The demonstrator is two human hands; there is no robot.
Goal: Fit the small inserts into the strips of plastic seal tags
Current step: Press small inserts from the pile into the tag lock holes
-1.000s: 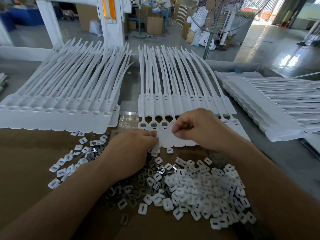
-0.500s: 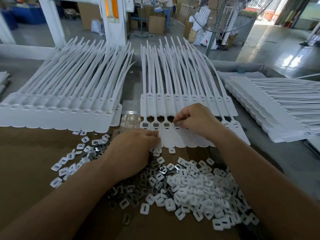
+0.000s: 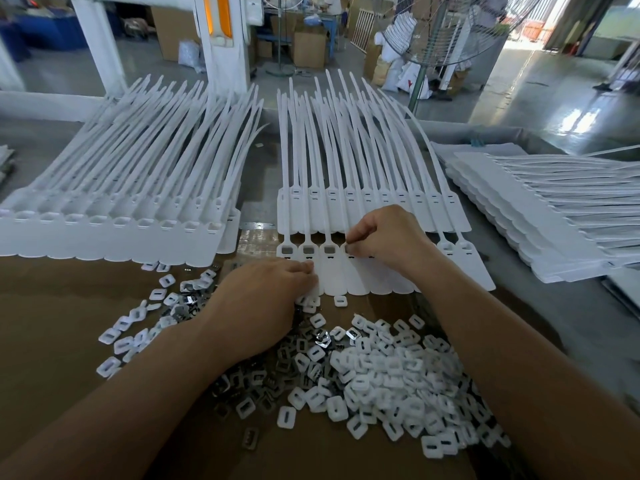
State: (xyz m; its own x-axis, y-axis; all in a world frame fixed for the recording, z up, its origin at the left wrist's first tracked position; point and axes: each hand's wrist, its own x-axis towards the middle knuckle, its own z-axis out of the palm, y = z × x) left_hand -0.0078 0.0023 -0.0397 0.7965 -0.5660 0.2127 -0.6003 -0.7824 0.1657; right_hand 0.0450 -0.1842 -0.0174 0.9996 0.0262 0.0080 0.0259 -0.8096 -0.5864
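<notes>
Pinching what seems 1 insert (image 3: 347, 240) over the front strip (image 3: 381, 282) at its 4th socket, right hand (image 3: 384, 237) fingertips closed together; left hand (image 3: 263, 299) fingers flat, steadying that thin, flexible strip; loose inserts (image 3: 398, 372) heaped nearby: light, rigid, likely slippery, best edge-gripped.

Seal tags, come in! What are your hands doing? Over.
Left hand flat on the front strip. Right hand pinching an insert at its fourth tag. Loose inserts piled close, nothing blocking.
</notes>
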